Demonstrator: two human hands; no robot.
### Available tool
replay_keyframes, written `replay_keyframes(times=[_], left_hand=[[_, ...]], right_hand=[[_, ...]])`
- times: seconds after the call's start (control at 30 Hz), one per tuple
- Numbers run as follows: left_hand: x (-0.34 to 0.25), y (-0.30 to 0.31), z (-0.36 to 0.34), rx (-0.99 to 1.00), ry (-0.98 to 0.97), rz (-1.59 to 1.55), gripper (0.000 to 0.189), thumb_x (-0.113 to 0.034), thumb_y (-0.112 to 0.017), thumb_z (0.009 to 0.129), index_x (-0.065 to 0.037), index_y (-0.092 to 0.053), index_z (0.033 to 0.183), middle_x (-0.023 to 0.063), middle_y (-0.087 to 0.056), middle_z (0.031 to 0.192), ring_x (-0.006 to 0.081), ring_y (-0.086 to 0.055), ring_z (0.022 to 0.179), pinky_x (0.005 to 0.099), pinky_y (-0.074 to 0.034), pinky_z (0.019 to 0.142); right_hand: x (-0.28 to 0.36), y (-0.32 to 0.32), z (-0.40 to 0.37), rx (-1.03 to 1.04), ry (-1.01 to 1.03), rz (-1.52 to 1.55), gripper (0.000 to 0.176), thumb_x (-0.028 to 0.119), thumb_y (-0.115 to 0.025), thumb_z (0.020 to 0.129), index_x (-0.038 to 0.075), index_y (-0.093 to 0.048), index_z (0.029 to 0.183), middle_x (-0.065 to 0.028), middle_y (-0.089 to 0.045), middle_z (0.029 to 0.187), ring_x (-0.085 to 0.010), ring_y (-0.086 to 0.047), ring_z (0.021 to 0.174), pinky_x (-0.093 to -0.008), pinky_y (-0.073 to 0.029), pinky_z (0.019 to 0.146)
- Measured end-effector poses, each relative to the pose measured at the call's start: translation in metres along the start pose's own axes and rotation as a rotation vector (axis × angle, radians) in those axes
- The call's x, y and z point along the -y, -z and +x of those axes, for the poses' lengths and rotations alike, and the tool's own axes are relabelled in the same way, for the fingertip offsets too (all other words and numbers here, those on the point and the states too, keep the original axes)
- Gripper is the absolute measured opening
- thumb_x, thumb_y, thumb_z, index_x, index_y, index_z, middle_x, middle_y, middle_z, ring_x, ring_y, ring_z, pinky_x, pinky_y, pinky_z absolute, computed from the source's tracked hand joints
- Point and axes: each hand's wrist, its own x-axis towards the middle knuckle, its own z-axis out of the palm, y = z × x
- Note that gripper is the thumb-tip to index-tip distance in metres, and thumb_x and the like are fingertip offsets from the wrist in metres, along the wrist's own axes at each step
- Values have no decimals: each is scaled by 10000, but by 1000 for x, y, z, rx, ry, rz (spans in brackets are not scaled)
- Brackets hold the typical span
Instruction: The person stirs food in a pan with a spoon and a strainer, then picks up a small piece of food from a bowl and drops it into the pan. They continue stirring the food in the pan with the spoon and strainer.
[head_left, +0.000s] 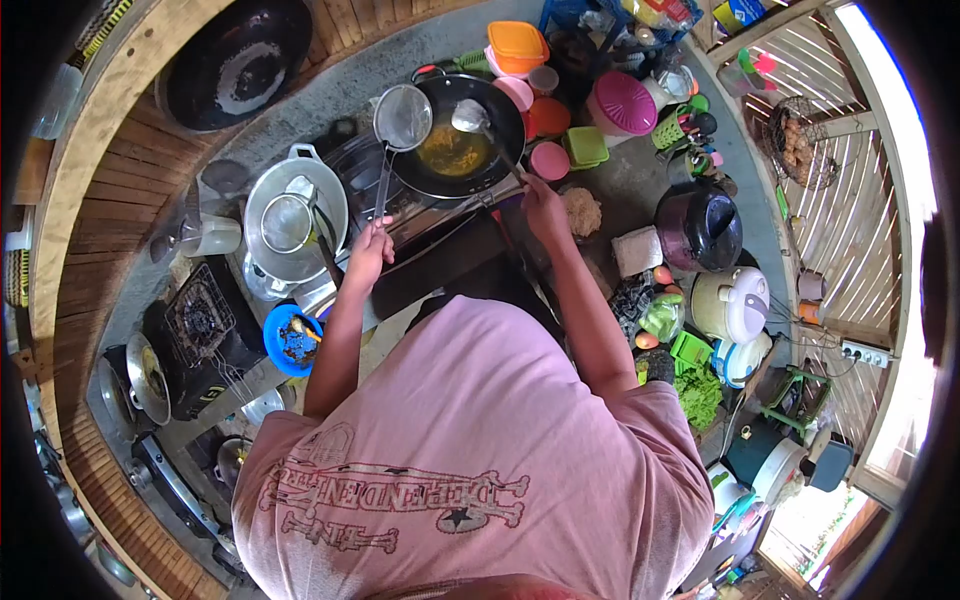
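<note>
While oil sits in the wok (pixel 455 152), two tools hang over it.
Left hand (pixel 369 252) clamps the strainer (pixel 403 117), right hand (pixel 545 205) the ladle (pixel 470 117); steel pot (pixel 322 192) stands beside, plastic tubs (pixel 517 45) crowd behind.

A plain, rustic home kitchen is shown. A wok (pixel 455 150) of yellow oil is set on a gas stove (pixel 420 215) at the far middle, and a strainer (pixel 402 117) and a ladle (pixel 470 117) are held above it. To the left, a lidded pot (pixel 295 215), a black pan (pixel 240 60) and a blue bowl (pixel 292 340) are seen. To the right, plastic tubs (pixel 517 47), a rice cooker (pixel 732 303), a dark pot (pixel 700 228), greens (pixel 698 395) and an egg basket (pixel 797 145) are crowded on and about a grey counter (pixel 640 170). The room is closed in by wooden slats (pixel 860 230), through which daylight is let in.
</note>
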Motion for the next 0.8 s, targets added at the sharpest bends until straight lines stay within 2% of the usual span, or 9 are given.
replay_keyframes(times=[0.03, 0.07, 0.13, 0.23, 0.27, 0.33, 0.47, 0.53, 0.8], left_hand=[[2, 1, 0, 7, 3, 13, 339, -219, -350, 1101, -30, -500, 1340, -8, -443, 720, 118, -485, 634, 267, -440, 650], [4, 2, 0, 2, 1, 12, 339, -219, -350, 1101, -30, -500, 1340, -8, -443, 720, 118, -485, 634, 267, -440, 650], [6, 3, 2, 5, -6, 2, 335, -219, -353, 1101, -35, -501, 1338, -10, -444, 716, 118, -487, 633, 266, -437, 644], [8, 3, 1, 8, -35, -12, 334, -221, -351, 1101, -36, -498, 1337, -10, -446, 716, 120, -488, 633, 264, -436, 641], [9, 3, 1, 7, -37, -11, 334, -218, -349, 1101, -32, -492, 1338, -5, -448, 722, 124, -490, 635, 263, -436, 641], [4, 1, -2, -5, -25, -19, 333, -213, -349, 1099, -29, -489, 1339, -2, -447, 725, 125, -490, 637, 264, -437, 641], [1, 1, -5, -14, -14, -36, 328, -194, -351, 1093, -21, -487, 1336, 2, -442, 730, 127, -486, 638, 265, -435, 635], [0, 1, -7, -22, -16, -44, 327, -191, -352, 1091, -20, -495, 1331, 1, -442, 730, 128, -486, 639, 269, -434, 641], [2, 0, -11, -55, -7, -18, 321, -134, -351, 1076, 12, -492, 1325, 6, -463, 727, 120, -491, 604, 271, -461, 602]], right_hand=[[2, 2, 2, -60, 48, -84, 314, 181, -542, 992, 74, -647, 1268, -143, -691, 816, -273, -693, 770, -384, -527, 714], [4, 4, 6, -57, 52, -83, 314, 181, -542, 992, 74, -647, 1268, -143, -691, 816, -273, -693, 770, -384, -527, 714], [7, 7, 17, -83, 92, -209, 319, 164, -536, 978, 69, -639, 1264, -226, -696, 915, -381, -691, 897, -458, -531, 778], [10, 3, 30, -124, 159, -231, 312, 125, -521, 966, 65, -645, 1246, -256, -695, 1008, -424, -670, 965, -491, -536, 837], [4, 0, 37, -123, 167, -229, 312, 125, -521, 966, 65, -645, 1246, -256, -695, 1008, -424, -670, 965, -491, -536, 837], [-11, -10, 48, -93, 326, -301, 333, 114, -523, 954, 88, -643, 1263, -238, -695, 1029, -413, -671, 968, -502, -530, 840], [-5, -25, 39, -35, 340, -370, 339, 115, -519, 957, 129, -658, 1266, -214, -690, 1027, -415, -665, 913, -488, -534, 815], [6, -23, 24, -33, 503, -362, 393, 74, -535, 895, 138, -666, 1260, -175, -667, 1128, -393, -673, 924, -469, -551, 778], [37, 38, -36, 55, 382, -539, 390, 66, -566, 854, 178, -706, 1201, -127, -630, 945, -350, -680, 828, -463, -553, 674]])
